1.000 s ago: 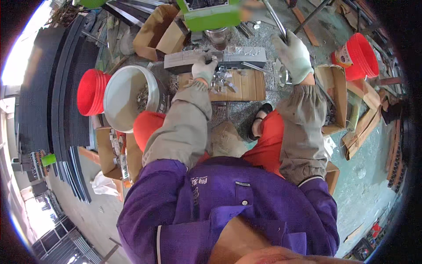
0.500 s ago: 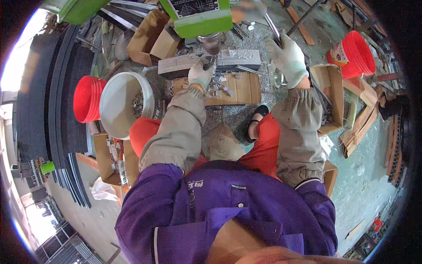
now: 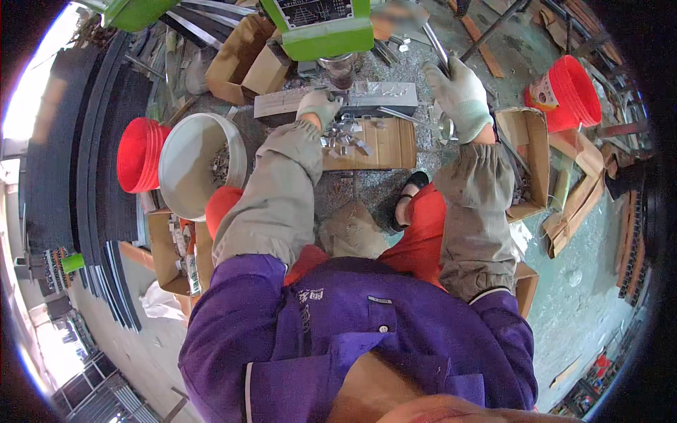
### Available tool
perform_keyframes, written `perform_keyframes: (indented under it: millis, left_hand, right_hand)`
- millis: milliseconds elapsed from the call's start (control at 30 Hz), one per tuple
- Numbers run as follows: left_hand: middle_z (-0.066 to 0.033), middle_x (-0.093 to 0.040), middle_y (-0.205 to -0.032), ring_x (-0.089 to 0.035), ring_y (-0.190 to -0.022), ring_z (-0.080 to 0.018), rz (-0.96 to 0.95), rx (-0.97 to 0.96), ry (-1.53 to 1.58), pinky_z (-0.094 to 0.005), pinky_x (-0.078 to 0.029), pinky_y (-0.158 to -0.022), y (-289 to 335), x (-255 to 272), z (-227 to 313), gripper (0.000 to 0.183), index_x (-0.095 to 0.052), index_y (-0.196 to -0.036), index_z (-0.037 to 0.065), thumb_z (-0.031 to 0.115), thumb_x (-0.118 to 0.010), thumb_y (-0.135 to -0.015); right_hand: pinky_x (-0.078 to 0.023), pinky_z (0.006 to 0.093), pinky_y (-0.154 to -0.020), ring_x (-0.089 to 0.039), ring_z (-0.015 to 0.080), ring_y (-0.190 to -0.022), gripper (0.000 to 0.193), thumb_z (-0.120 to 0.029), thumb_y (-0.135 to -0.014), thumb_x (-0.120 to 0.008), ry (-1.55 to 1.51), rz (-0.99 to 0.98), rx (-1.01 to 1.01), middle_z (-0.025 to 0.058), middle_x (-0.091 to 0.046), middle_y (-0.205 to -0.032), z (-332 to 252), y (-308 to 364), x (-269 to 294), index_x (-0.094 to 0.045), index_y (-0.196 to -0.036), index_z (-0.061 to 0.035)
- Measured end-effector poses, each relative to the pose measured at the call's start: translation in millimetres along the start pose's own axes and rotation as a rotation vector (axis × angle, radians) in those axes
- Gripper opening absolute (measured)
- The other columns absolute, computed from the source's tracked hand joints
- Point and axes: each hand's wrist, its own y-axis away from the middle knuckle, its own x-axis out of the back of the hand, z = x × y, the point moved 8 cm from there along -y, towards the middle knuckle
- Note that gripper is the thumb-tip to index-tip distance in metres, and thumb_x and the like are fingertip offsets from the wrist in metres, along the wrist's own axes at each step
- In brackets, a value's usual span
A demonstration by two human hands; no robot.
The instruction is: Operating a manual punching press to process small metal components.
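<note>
Left hand [image 3: 319, 107]: gloved, pressing a metal part [image 3: 331, 99] on the grey block [image 3: 338, 100].
Right hand [image 3: 460, 88]: clenched around the lever [image 3: 436, 44].
Surface: wooden board [image 3: 384, 144] with loose parts.
Room: concrete floor [image 3: 578, 296], red buckets [image 3: 571, 95], cardboard boxes [image 3: 525, 141].

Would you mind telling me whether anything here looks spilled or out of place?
Yes: small metal pieces lie loose in a jumble on the wooden board, just below the left hand, not in the white bucket. Metal chips speckle the floor beneath. Nothing looks broken.
</note>
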Motion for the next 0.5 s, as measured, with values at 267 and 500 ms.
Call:
perform_keyframes:
  millis: [267,500]
  left_hand:
    - [-0.0191,-0.063,-0.084,-0.060,-0.083,-0.0368,0.255,0.094,0.368,-0.0432,-0.047,-0.072,28.4,-7.6,-9.4,0.033,-0.064,-0.090,0.006,0.034,-0.057,-0.074]
    - [-0.0175,-0.064,-0.078,-0.062,-0.078,-0.0340,0.353,0.060,0.411,-0.0419,-0.047,-0.069,23.9,-17.0,-3.1,0.030,-0.066,-0.085,0.009,0.036,-0.057,-0.075]
  right_hand:
    - [-0.043,0.0336,-0.058,-0.054,0.0211,-0.058,0.035,-0.035,-0.081,-0.056,0.016,0.063,0.068,0.0123,-0.056,-0.065,2.1,-0.8,0.2,-0.057,-0.089,-0.0003]
    - [-0.041,0.0286,-0.053,-0.050,0.0121,-0.056,0.030,-0.030,-0.084,-0.056,-0.012,0.040,0.074,0.0043,-0.053,-0.061,6.8,-2.8,-3.1,-0.057,-0.090,-0.0014]
